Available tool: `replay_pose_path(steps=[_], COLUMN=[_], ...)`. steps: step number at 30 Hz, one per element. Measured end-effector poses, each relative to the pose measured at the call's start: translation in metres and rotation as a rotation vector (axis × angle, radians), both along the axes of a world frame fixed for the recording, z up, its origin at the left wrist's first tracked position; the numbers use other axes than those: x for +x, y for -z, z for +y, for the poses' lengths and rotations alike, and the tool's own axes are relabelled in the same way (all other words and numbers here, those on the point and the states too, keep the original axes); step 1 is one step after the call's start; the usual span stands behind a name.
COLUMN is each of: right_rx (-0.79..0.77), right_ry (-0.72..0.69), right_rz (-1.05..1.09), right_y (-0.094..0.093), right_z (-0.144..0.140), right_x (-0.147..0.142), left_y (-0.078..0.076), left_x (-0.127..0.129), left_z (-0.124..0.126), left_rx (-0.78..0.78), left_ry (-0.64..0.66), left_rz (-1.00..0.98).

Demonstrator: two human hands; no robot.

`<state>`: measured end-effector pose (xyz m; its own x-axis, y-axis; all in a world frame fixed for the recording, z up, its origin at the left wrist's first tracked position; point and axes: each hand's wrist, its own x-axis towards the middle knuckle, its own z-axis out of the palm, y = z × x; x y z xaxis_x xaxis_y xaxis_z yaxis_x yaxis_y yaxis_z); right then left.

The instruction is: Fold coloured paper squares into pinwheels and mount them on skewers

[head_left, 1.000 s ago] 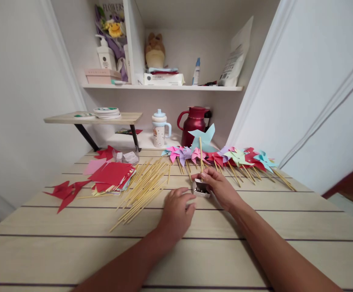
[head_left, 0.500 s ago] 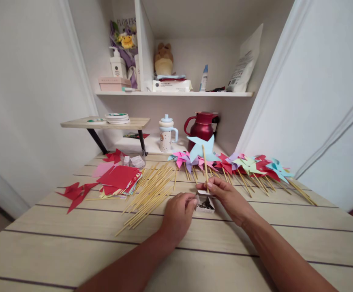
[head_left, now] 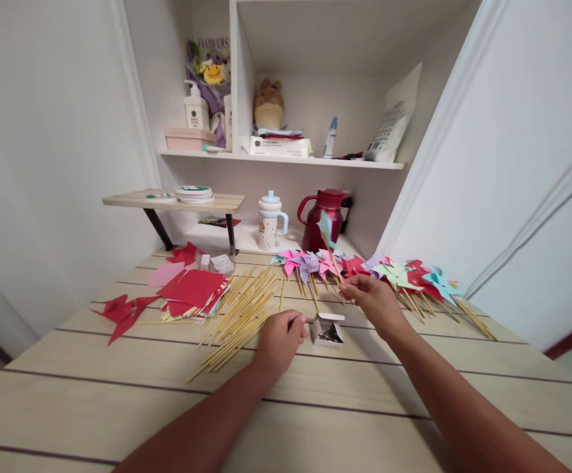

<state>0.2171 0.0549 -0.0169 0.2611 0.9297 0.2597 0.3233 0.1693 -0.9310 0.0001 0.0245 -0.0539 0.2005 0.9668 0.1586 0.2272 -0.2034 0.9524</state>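
While the right hand [head_left: 372,297] pinches the stick of a light blue pinwheel [head_left: 324,225], tilted up over the far row of finished pinwheels [head_left: 364,268], the left hand [head_left: 280,336] curls with fingertips pressed together just left of the small open box [head_left: 328,329] on the tabletop [head_left: 315,401]. Best to grip the stick low and steady, and keep the box from sliding.

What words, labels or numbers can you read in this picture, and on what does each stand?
"FLOWERS": on the bouquet wrap on the top shelf.
Pump bottle: label too small to read.
White box: print too blurred to read.
White bag: print too small to read.
Small spray bottle: label unreadable.
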Motion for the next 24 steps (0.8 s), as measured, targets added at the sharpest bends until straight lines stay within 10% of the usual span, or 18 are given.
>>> replay_pose_path(steps=[24], right_rx=[-0.143], right_ry=[0.146], right_rz=[-0.177], right_y=[0.025], right_z=[0.017], right_x=[0.002], left_y=[0.0], left_x=[0.0], left_z=[0.002], left_rx=[-0.058], left_ry=[-0.013], left_rz=[-0.054])
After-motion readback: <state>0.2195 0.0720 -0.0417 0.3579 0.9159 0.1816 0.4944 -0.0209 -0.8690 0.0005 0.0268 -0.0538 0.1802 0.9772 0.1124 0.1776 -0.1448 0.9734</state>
